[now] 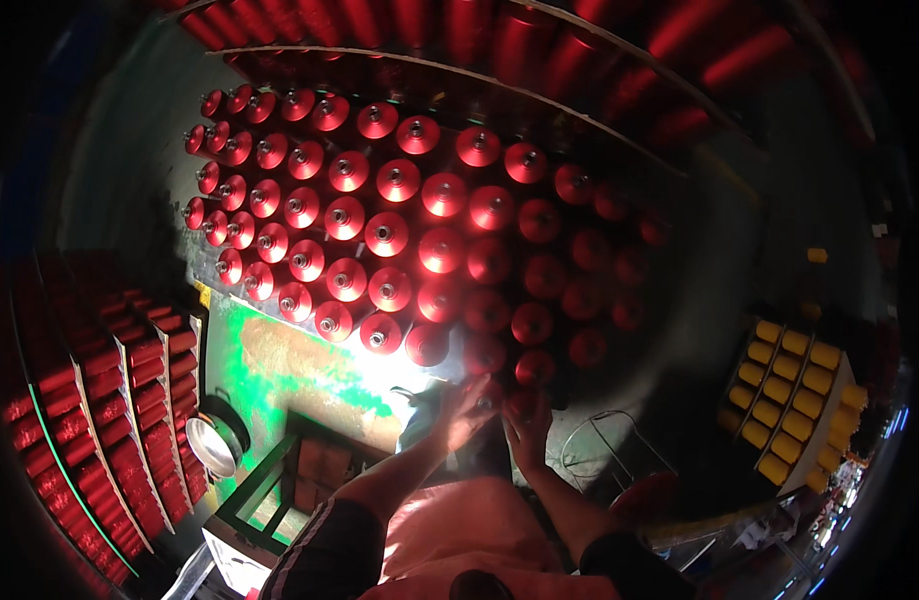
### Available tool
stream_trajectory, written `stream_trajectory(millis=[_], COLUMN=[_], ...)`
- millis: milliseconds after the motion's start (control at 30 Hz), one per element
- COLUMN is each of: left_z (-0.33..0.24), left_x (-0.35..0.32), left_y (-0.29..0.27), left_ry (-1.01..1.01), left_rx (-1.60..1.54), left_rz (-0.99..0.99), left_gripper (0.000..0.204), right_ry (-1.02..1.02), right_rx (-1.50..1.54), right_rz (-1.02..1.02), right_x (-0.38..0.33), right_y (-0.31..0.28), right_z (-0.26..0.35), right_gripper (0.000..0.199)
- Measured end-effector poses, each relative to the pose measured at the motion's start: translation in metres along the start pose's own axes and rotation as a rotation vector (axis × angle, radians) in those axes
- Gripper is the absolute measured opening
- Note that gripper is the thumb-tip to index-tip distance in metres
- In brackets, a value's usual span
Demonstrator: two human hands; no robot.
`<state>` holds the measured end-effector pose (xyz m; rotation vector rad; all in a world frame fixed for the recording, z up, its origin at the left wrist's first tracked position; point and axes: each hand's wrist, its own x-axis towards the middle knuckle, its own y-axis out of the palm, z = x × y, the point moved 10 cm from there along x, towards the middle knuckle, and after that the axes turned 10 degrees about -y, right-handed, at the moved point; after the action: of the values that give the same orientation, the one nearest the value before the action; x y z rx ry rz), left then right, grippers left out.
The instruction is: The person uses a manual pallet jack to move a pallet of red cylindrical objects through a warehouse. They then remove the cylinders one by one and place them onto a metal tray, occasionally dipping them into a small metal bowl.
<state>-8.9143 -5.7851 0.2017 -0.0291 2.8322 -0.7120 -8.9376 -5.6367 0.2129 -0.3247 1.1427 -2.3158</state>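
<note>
Red thread cone (520, 402) sat at the near, lower edge of the block of red cones (384, 232) standing on the pallet, in shadow at the block's right-hand near corner. Left hand (466, 408) lay against the cone's left side, fingers spread toward the block's front row; right hand (527, 432) cupped it from below and the right. Both hands touched the cone, but whether the fingers closed fully round it could not be made out in the dim light. Bright light fell on the block's near-left rows. Green floor patch (269, 350) showed just left of the block's near edge. Racks of red spools (109, 400) stood well left of the block; a tray of yellow cones (794, 385) stood well to its right.
</note>
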Motion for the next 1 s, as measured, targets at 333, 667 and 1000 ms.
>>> stream_trajectory(millis=[333,667,1000], left_z=[0.019,-0.053,-0.124], left_x=[-0.002,-0.136,-0.473], left_y=[-0.007,-0.253,-0.454], left_ry=[0.079,-0.176,-0.324], left_rx=[-0.144,-0.087,-0.357], left_rz=[-0.147,-0.419,-1.504], left_gripper=[0.038,0.056,0.056], right_ry=[0.027,-0.344,-0.57], right_rx=[-0.082,0.062,0.882], right_rz=[-0.103,0.115,0.699], right_x=[-0.008,0.034,0.179], right_y=[0.013,-0.079,-0.036], right_z=[-0.015,0.11,0.417], right_gripper=[0.06,0.06,0.071])
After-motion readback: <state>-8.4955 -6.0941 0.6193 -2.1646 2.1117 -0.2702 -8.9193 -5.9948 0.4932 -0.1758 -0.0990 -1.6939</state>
